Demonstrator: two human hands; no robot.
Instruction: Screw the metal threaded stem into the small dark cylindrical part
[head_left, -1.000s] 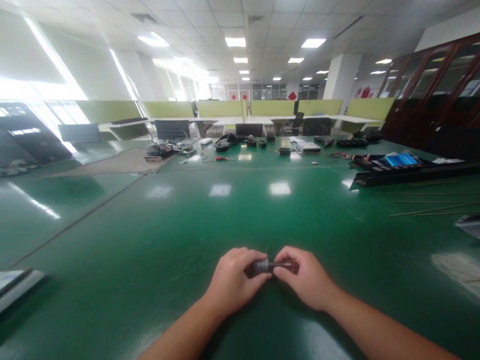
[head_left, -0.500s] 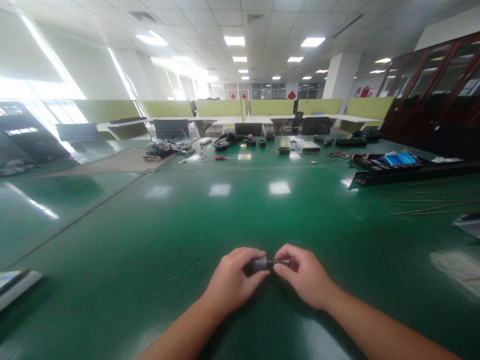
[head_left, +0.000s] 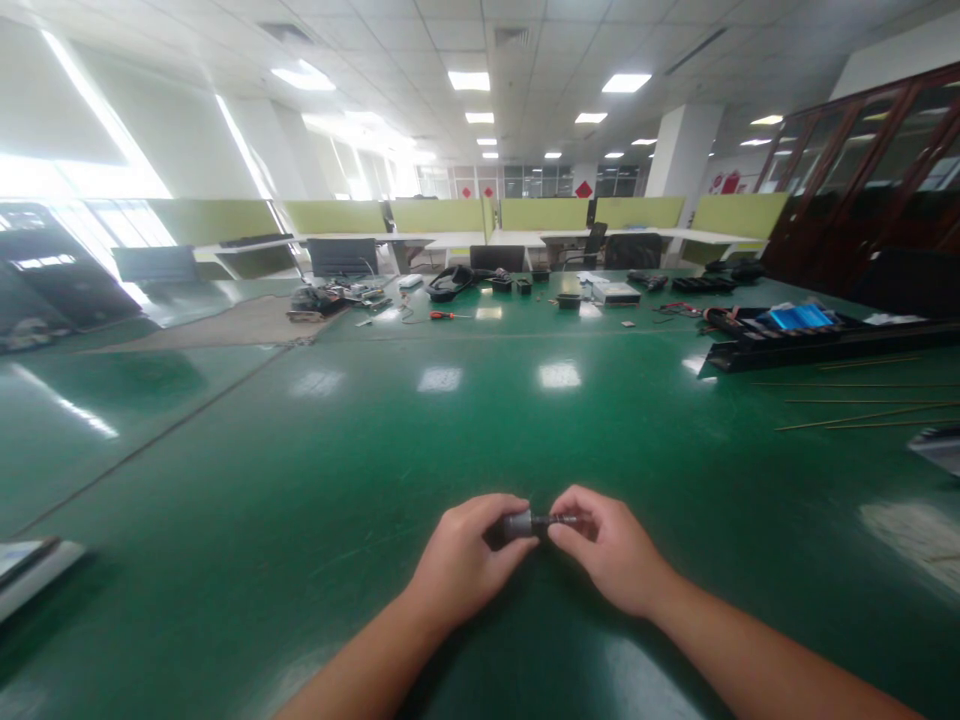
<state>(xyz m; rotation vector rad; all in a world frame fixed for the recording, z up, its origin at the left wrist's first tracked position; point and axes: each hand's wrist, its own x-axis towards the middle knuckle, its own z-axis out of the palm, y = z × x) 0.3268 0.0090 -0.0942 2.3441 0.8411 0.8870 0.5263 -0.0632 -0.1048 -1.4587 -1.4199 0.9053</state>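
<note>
Grey cylinder (head_left: 518, 524), with a thin dark shaft (head_left: 543, 520) at its right end, lies level between two bare hands over the near middle of a glossy green table (head_left: 450, 430); whether it touches the table cannot be told. The left hand (head_left: 471, 548) grasps the cylinder between thumb and fingers. The right hand (head_left: 609, 548) has thumb and fingertips closed around the shaft. At the table's right side lie several thin rods (head_left: 870, 404) and, beyond them, a black tray (head_left: 825, 347) bearing a bright blue packet (head_left: 801, 318). Toward the table's far edge sits an orange-handled screwdriver (head_left: 442, 316). Behind the table stand yellow-green partitions (head_left: 544, 215).
</note>
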